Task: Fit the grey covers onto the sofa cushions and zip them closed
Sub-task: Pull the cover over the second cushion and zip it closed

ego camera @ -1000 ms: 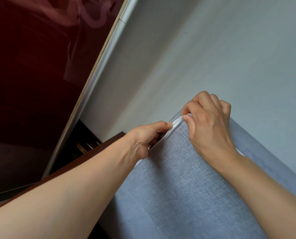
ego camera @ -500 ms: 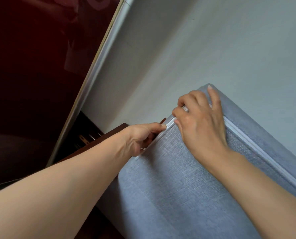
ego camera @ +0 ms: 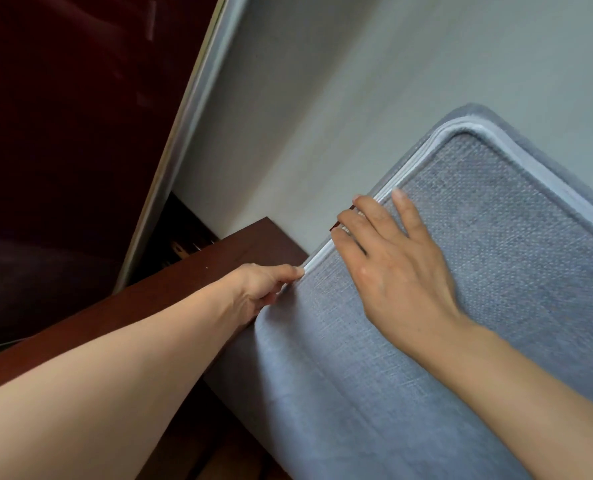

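pale wall (ego camera: 374,81) | left hand (ego camera: 264,289) pinches cover (ego camera: 478,271) zip edge | right hand (ego camera: 392,265) fingers spread, flat on cover

You get soft, even daylight with no harsh glare; the pale grey painted wall (ego camera: 374,98) shades darker toward its left side. The glossy dark maroon panel (ego camera: 63,133) carries faint, smeared reflections. The woven grey fabric cover (ego camera: 496,237) shows crisp texture, softer lower down. Straight lines tilt and bend near the edges.
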